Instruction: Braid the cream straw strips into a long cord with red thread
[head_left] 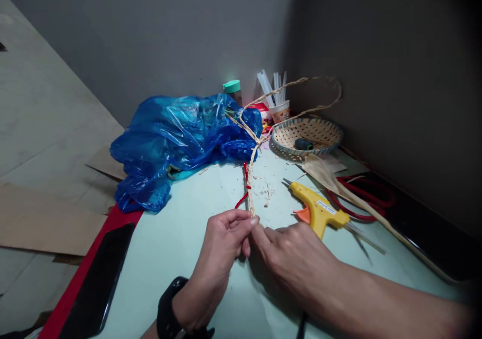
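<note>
Both hands meet near the middle of the table at the near end of a pale braided cord [250, 183]. My left hand [222, 241] pinches the cord between thumb and fingers. My right hand [291, 253] is closed right beside it, its thumb and finger touching the same end. From there the braid runs away from me and opens into a wide loop at the back. Beside the braid lies a red twisted strand [245, 176]. The very tip of the cord is hidden by my fingers.
A blue plastic bag [181, 133] fills the back left. To the right lie a yellow glue gun [318, 206], red-handled scissors [354, 213] and a woven basket [289, 133] holding a dark thread spool [303, 144]. A paper cup [279, 112] with clear sticks stands behind. A black phone-like slab [100, 278] lies left.
</note>
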Demonstrator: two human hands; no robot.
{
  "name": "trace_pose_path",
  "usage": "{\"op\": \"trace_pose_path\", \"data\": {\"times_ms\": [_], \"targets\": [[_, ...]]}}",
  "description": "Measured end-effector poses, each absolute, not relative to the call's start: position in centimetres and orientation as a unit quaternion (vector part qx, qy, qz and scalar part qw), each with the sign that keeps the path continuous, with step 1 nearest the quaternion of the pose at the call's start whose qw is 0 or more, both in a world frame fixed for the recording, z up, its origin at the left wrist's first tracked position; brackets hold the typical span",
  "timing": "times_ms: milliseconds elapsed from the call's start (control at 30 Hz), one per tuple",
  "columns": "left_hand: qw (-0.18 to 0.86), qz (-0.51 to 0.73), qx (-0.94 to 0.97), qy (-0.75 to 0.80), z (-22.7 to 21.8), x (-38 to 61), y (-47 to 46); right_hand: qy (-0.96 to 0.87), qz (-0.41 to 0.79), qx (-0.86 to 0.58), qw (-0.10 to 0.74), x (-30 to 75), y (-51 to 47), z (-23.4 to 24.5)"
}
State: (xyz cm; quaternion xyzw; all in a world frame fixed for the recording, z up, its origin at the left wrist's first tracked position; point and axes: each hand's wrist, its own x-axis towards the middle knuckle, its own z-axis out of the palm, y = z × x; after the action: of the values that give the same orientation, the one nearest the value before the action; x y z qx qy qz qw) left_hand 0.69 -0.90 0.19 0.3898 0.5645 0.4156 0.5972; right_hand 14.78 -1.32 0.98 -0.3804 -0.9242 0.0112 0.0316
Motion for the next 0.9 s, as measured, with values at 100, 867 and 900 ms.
{"op": "trace_pose_path", "data": {"times_ms": [100, 867, 900], "targets": [[0.615, 0.424, 0.376, 0.548, 0.5, 0.4, -0.7, -0.916, 0.122, -0.378, 0.062, 15.3, -0.5, 2.2], [0.401, 0.343, 0.588, 0.613, 2.2, 0.2, -1.7, -0.783, 0.410, -0.425, 0.196, 15.8, 2.6, 1.6], [0.365, 0.331, 0.611, 0.620, 2.3, 0.1, -1.8, -0.786, 0.400, -0.429, 0.196, 15.8, 2.5, 1.7]]}}
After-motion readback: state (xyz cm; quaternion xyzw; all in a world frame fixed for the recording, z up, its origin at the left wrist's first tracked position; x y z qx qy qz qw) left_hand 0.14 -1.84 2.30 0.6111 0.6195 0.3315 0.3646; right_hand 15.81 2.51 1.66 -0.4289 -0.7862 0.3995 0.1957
